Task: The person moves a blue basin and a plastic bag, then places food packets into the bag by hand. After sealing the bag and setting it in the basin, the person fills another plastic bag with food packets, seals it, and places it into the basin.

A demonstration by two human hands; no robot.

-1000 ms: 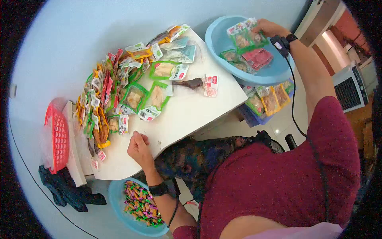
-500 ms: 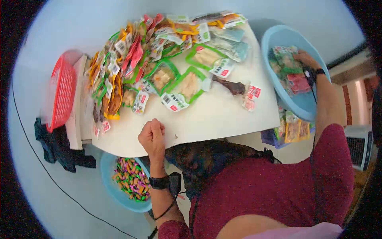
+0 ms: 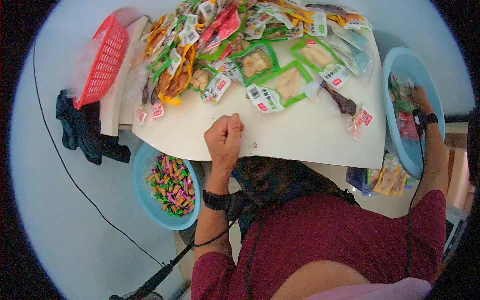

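My left hand [image 3: 225,137] rests as a closed fist on the white table [image 3: 300,142] near its front edge, with nothing showing in it. My right hand [image 3: 421,100] reaches down into a blue tub [image 3: 434,65] at the right. Its fingers close on a green-edged food packet [image 3: 401,95], though blur hides the fingertips. A red packet [image 3: 407,125] lies below it in the tub. On the table in front of my left hand are green-edged vacuum packs of pale meat [image 3: 287,85] and a dark meat stick in clear wrap [image 3: 340,100].
A large heap of food packets [image 3: 200,40] covers the back of the table. A red plastic basket [image 3: 105,60] stands at the left. Below sit a blue basin [image 3: 150,210] of wrapped sweets [image 3: 172,185] and more packets [image 3: 390,180]. A black cable [image 3: 75,177] runs along the wall.
The view has shifted, so the table and tub appear further right and the table higher. My left fist stays on the table; my right hand remains in the tub among the packets.
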